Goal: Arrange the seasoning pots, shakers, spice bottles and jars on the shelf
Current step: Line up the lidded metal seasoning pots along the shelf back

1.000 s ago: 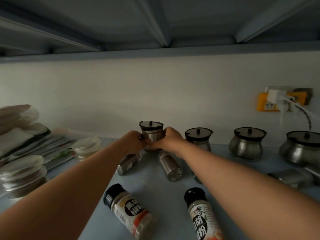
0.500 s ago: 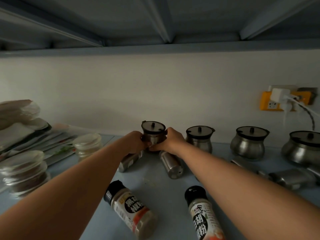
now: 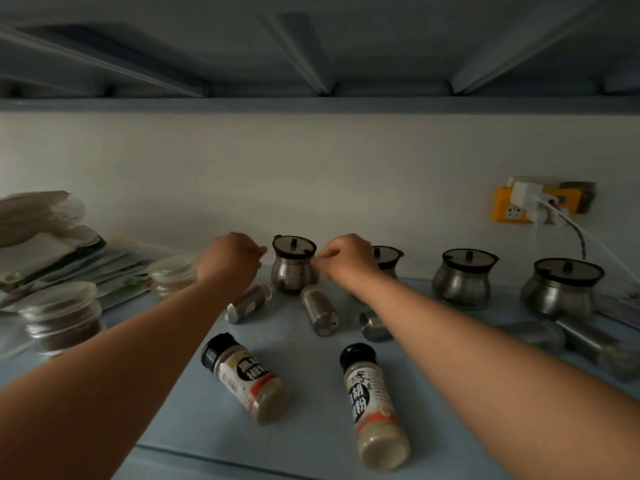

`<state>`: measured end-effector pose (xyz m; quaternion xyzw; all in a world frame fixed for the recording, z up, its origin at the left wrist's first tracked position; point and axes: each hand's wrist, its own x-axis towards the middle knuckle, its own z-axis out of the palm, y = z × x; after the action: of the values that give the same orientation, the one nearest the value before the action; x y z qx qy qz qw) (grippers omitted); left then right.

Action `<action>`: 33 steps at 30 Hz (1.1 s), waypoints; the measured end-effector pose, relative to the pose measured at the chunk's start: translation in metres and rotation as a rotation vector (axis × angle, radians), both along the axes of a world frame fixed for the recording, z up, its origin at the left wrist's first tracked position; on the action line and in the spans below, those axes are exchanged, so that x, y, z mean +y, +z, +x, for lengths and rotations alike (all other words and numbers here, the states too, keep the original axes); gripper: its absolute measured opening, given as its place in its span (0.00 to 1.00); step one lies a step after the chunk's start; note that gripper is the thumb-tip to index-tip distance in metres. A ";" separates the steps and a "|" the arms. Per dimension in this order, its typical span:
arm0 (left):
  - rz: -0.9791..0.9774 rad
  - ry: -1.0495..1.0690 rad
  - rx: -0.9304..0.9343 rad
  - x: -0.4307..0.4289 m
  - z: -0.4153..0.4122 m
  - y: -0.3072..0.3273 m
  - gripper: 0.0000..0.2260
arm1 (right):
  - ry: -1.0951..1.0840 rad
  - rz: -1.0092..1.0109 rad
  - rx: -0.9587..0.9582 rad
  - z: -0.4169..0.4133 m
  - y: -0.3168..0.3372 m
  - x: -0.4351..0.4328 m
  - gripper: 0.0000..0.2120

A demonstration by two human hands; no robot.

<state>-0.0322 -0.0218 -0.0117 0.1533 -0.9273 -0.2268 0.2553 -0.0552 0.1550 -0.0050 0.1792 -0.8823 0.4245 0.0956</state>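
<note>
A steel seasoning pot (image 3: 293, 268) with a dark lid stands upright at the back of the blue shelf (image 3: 311, 427). My left hand (image 3: 230, 259) is just left of it and my right hand (image 3: 348, 258) just right, both apart from the pot, fingers loosely curled and holding nothing. Three more steel pots (image 3: 388, 259) (image 3: 464, 275) (image 3: 561, 287) line the wall to the right. Three steel shakers (image 3: 247, 303) (image 3: 318, 310) (image 3: 374, 325) lie on their sides in front. Two black-capped spice bottles (image 3: 247, 377) (image 3: 374, 407) lie flat nearer me.
Stacked lidded plastic tubs (image 3: 60, 317) (image 3: 171, 275) and flat packets (image 3: 52, 258) fill the shelf's left side. A yellow wall socket (image 3: 519, 209) with a white plug and cable hangs at the right. More metal containers (image 3: 588, 341) lie at the far right. Another shelf is close overhead.
Both hands held the leftmost steel pot before; they have let go and moved slightly apart to either side, leaving it standing by the wall.
</note>
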 end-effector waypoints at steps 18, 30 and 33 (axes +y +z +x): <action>0.234 -0.348 -0.223 0.130 -0.046 -0.014 0.28 | -0.065 0.124 -0.057 -0.015 -0.008 0.106 0.24; 0.366 -0.406 -0.200 0.137 -0.042 -0.017 0.14 | -0.188 -0.027 0.061 -0.029 -0.027 0.099 0.13; 0.379 -0.466 -0.174 0.138 -0.033 -0.012 0.13 | -0.183 -0.102 0.077 -0.029 -0.026 0.100 0.16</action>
<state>-0.0655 0.1167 -0.0234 0.0001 -0.8969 -0.4343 0.0830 -0.0845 0.2554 -0.0314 0.1088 -0.8680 0.4511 0.1768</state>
